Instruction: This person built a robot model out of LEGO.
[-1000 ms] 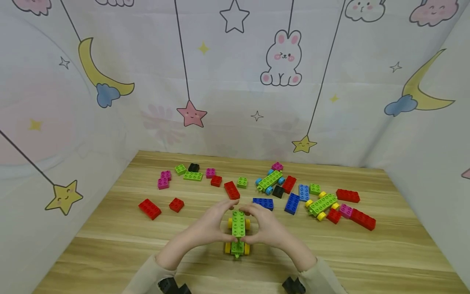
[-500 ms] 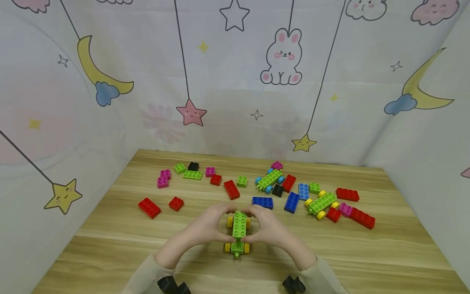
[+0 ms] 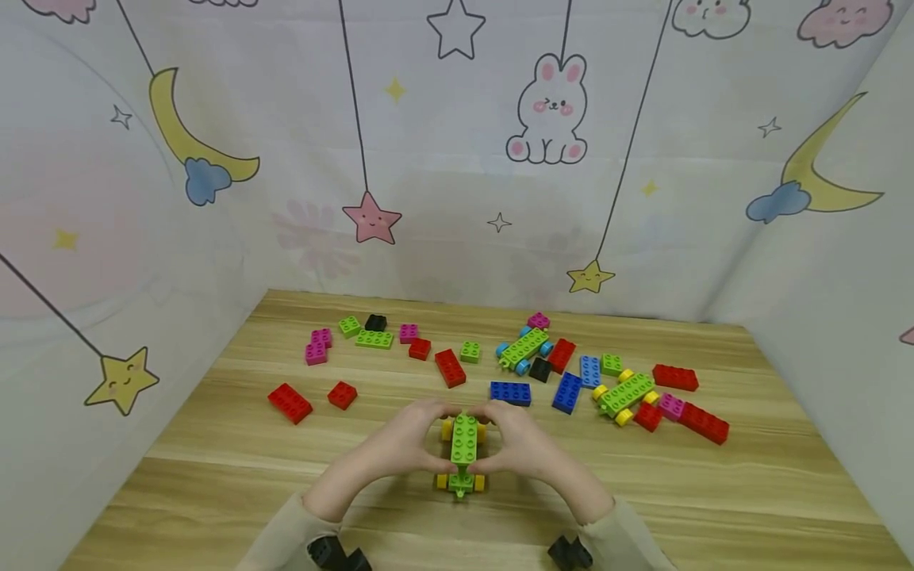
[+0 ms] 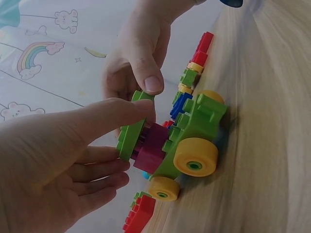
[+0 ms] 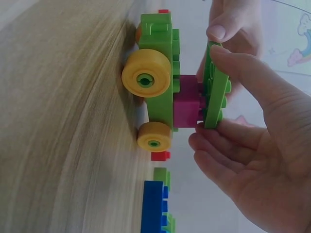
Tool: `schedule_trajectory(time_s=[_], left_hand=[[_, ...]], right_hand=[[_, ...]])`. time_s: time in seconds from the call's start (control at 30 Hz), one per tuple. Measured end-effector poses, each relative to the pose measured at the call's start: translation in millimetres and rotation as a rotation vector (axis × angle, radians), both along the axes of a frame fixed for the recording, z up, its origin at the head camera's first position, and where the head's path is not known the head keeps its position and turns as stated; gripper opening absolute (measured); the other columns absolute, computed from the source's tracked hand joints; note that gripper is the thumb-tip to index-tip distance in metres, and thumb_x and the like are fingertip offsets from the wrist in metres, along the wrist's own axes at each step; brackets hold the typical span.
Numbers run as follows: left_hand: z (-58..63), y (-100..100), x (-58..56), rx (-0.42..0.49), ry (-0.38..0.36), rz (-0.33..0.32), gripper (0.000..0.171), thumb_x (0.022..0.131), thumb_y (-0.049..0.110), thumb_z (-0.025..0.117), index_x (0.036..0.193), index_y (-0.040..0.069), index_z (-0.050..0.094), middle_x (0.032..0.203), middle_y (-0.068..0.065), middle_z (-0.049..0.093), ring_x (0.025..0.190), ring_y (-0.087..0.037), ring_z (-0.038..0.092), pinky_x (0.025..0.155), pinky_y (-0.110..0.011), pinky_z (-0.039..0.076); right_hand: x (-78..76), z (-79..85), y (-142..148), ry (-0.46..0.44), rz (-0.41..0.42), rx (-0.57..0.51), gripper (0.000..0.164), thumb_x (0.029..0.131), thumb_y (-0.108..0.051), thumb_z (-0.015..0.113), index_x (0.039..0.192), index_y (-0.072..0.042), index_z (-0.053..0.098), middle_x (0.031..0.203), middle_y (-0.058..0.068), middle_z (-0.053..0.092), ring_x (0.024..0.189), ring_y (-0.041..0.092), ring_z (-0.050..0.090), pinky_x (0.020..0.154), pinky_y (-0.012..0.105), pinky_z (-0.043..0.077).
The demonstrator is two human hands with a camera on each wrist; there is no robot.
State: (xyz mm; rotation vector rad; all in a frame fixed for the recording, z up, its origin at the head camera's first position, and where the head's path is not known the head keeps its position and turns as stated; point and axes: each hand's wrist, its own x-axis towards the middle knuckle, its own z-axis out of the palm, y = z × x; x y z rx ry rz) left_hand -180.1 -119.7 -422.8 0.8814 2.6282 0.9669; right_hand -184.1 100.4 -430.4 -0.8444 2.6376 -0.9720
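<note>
A light green studded brick (image 3: pixel 464 439) is held between both hands over a toy car base (image 3: pixel 460 482) with yellow wheels. The left hand (image 4: pixel 73 150) pinches the green brick at one side with thumb and fingers. From the other side, the right hand (image 5: pixel 267 121) grips it too, thumb on the near end and fingers at the far end. Under the green brick, a magenta brick (image 5: pixel 186 101) sits on the car base. The green brick is tilted, and studs of the magenta brick show in the narrow gap. In the head view the magenta brick is hidden.
Loose red bricks (image 3: pixel 290 404) lie to the left, and blue bricks (image 3: pixel 510 393) just beyond the hands. Two more green car bases stand on the wooden table (image 3: pixel 214 492), one with blue wheels (image 3: pixel 524 351), one with yellow wheels (image 3: pixel 625 398). A patterned curtain (image 3: pixel 457 159) borders the table.
Both hands' fingers have closed in on the far end of the green brick. The brick has shifted slightly toward the person; the car base stays almost in place.
</note>
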Motion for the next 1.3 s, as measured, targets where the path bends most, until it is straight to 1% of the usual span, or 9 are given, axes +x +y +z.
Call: schedule_trajectory(time_s=[0.2, 0.5, 0.9, 1.07, 1.3], left_hand=[[-0.3, 0.1, 0.4, -0.011, -0.001, -0.008, 0.069, 0.076, 0.024, 0.085, 0.133, -0.001, 0.055, 0.134, -0.015, 0.058, 0.123, -0.033, 0.055, 0.102, -0.05, 0.047], [0.2, 0.4, 1.1, -0.024, 0.004, -0.001, 0.069, 0.075, 0.023, 0.085, 0.132, -0.002, 0.055, 0.132, -0.016, 0.059, 0.121, -0.033, 0.057, 0.1, -0.05, 0.048], [-0.6, 0.7, -0.1, -0.021, -0.009, 0.003, 0.07, 0.075, 0.024, 0.085, 0.133, -0.001, 0.056, 0.133, -0.015, 0.059, 0.12, -0.032, 0.057, 0.1, -0.05, 0.048], [-2.9, 0.8, -1.6, -0.027, -0.009, 0.004, 0.071, 0.075, 0.025, 0.086, 0.133, -0.001, 0.056, 0.135, -0.016, 0.059, 0.123, -0.034, 0.056, 0.102, -0.051, 0.046], [-2.1, 1.8, -1.3, -0.034, -0.031, 0.014, 0.071, 0.075, 0.026, 0.085, 0.134, 0.0, 0.056, 0.137, -0.016, 0.058, 0.13, -0.038, 0.05, 0.107, -0.055, 0.042]], right_hand=[[0.3, -0.7, -0.1, -0.002, -0.003, 0.001, 0.068, 0.073, -0.03, 0.087, 0.129, -0.004, 0.059, 0.126, 0.01, 0.063, 0.114, 0.028, 0.06, 0.094, 0.047, 0.052], [1.5, -1.2, -0.9, -0.008, 0.01, -0.012, 0.069, 0.074, -0.029, 0.086, 0.13, -0.003, 0.058, 0.127, 0.011, 0.062, 0.114, 0.031, 0.06, 0.094, 0.048, 0.052], [0.1, -4.1, -1.3, 0.005, 0.01, 0.001, 0.07, 0.073, -0.031, 0.086, 0.131, -0.003, 0.059, 0.128, 0.011, 0.062, 0.113, 0.029, 0.061, 0.093, 0.046, 0.053], [0.3, -3.0, -1.9, 0.003, 0.002, 0.001, 0.069, 0.073, -0.03, 0.086, 0.13, -0.003, 0.06, 0.128, 0.011, 0.062, 0.113, 0.03, 0.061, 0.093, 0.047, 0.053], [-0.1, -2.4, -3.3, 0.014, -0.002, 0.014, 0.068, 0.073, -0.031, 0.087, 0.129, -0.002, 0.061, 0.127, 0.012, 0.063, 0.113, 0.03, 0.061, 0.093, 0.047, 0.053]])
